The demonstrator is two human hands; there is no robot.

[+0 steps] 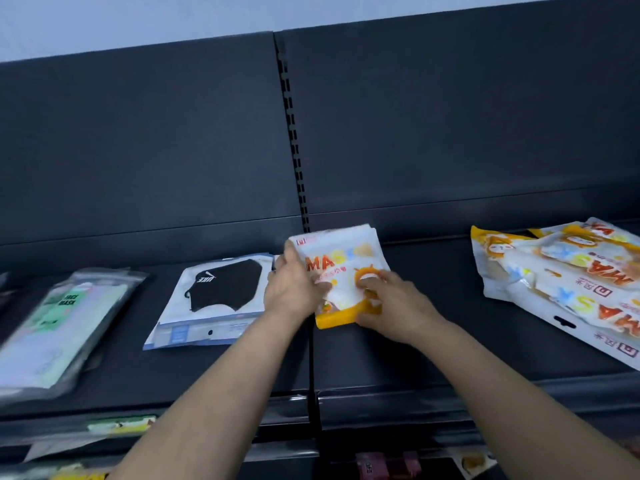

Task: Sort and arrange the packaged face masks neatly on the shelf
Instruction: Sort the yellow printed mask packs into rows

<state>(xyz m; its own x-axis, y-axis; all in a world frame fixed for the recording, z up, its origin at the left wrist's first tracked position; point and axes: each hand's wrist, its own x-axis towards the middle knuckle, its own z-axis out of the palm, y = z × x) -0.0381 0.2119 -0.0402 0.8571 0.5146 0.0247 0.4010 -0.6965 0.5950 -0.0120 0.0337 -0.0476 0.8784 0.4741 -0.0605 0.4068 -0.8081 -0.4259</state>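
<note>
At the left edge of the frame, motion blur smeared the green mask pack [65, 327], leaving only "FACE MASK" readable. The pile of orange-and-white packs [568, 289] at the right ran off the frame's edge, so its count could not be told. The left hand [294, 289] and right hand [394, 306] hid much of the held pack's [341, 268] print, cutting off its last letters. Along the bottom, items on the lower shelf [388, 464] were blurred and cropped beyond telling.

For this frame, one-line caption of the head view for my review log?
Both hands, left hand and right hand, hold an orange-and-white mask pack on the dark shelf.
</note>
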